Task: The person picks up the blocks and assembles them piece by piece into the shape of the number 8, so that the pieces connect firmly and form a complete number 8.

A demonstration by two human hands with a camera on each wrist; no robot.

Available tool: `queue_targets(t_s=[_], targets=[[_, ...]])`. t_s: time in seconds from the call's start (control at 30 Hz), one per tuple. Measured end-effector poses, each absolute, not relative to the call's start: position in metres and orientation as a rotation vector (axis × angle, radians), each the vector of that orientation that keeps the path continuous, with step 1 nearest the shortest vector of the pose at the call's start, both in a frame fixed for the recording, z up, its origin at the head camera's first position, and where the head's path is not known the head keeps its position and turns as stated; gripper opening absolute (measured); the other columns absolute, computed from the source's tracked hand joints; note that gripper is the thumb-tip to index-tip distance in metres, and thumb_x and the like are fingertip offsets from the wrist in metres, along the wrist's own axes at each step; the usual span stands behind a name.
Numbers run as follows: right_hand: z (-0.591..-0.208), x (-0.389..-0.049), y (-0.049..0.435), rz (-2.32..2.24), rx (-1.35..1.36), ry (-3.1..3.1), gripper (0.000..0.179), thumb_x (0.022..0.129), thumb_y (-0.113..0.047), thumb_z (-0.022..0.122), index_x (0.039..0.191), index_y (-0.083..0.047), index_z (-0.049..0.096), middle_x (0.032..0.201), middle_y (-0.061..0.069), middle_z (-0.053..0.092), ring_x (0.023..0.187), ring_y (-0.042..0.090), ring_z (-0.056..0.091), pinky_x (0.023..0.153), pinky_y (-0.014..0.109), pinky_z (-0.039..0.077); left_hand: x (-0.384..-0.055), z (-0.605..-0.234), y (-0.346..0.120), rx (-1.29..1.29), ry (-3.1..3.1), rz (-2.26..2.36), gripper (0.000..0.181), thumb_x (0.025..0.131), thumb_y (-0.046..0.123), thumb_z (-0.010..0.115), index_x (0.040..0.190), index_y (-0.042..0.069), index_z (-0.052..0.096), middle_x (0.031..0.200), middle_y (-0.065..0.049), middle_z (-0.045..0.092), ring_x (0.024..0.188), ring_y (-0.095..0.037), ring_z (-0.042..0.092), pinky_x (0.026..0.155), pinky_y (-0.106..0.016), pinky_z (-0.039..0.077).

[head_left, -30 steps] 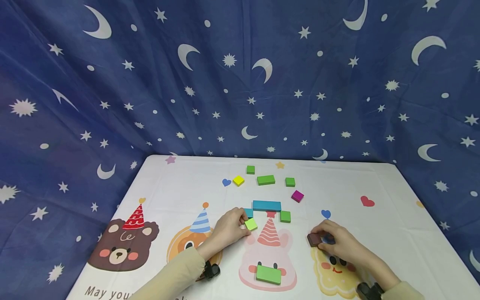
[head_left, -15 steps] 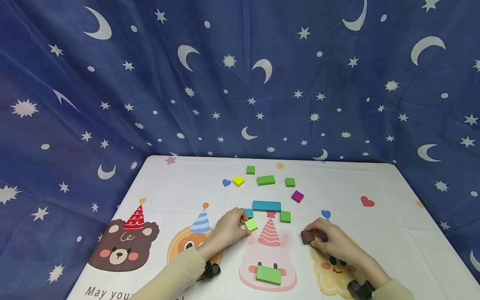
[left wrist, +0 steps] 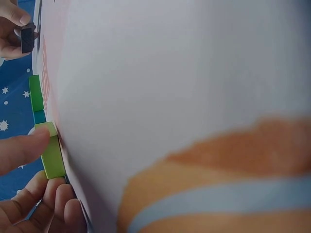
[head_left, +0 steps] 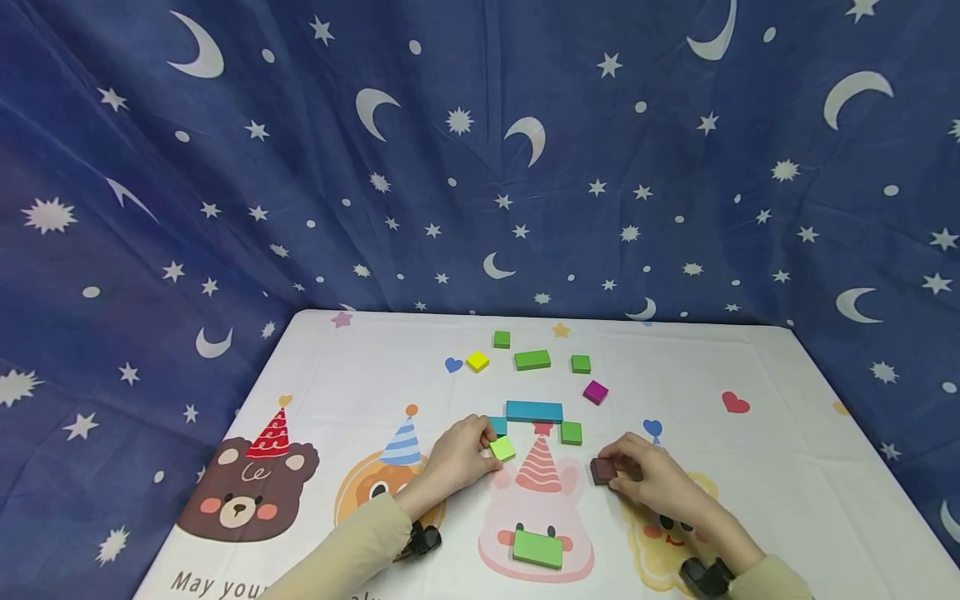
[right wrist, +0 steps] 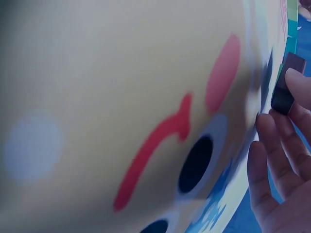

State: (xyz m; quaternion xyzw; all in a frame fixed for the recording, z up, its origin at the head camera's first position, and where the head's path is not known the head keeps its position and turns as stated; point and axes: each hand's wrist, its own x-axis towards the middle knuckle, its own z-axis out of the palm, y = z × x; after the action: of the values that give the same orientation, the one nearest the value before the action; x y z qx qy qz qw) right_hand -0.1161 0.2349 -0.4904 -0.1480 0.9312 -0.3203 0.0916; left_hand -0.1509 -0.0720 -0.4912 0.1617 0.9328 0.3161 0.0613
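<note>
My left hand (head_left: 459,457) pinches a lime-green block (left wrist: 52,153) between thumb and fingers, beside a small blue block (head_left: 498,426) partly hidden by the fingertips. In my right hand (head_left: 651,473) a dark brown block (right wrist: 288,83) is held between thumb and fingers, and in the left wrist view it appears off the cloth. A long blue block (head_left: 534,412) lies just beyond the left hand. To its lower right sits a small green block (head_left: 571,433), between the two hands.
A long green block (head_left: 537,550) lies near the front. Farther back are a yellow block (head_left: 477,361), a purple block (head_left: 596,392), another long green block (head_left: 532,360) and two small green ones. A starry blue curtain (head_left: 480,167) stands behind the printed white tablecloth (head_left: 360,367).
My right hand has moved left, and slightly toward the back, with the brown block. The left hand and the lime-green block have stayed in place.
</note>
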Motion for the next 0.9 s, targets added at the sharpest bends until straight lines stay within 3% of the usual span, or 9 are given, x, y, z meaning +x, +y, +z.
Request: queue_targets(t_s=[0.37, 0.9], targets=[[-0.491, -0.115, 0.212, -0.888, -0.336, 2.848, 0.032, 0.077, -0.012, 0.079, 0.105, -0.022, 0.067, 0.096, -0.012, 0.058, 0.089, 0.009, 0.052, 0.079, 0.024, 0.048, -0.15, -0.492, -0.073, 0.481, 2.816, 0.956, 0.03, 0.071, 0.017, 0.084, 0.089, 0.01, 0.061, 0.081, 0.0, 0.056, 0.07, -0.009, 0.045, 0.062, -0.02, 0.037], [-0.492, -0.119, 0.189, -0.913, -0.265, 2.914, 0.03, 0.074, -0.011, 0.079, 0.102, -0.017, 0.069, 0.095, -0.007, 0.062, 0.089, 0.01, 0.056, 0.082, 0.034, 0.049, -0.152, -0.492, -0.073, 0.488, 2.814, 0.959, 0.03, 0.071, 0.019, 0.084, 0.09, 0.01, 0.061, 0.081, 0.0, 0.056, 0.071, -0.009, 0.046, 0.062, -0.021, 0.038]])
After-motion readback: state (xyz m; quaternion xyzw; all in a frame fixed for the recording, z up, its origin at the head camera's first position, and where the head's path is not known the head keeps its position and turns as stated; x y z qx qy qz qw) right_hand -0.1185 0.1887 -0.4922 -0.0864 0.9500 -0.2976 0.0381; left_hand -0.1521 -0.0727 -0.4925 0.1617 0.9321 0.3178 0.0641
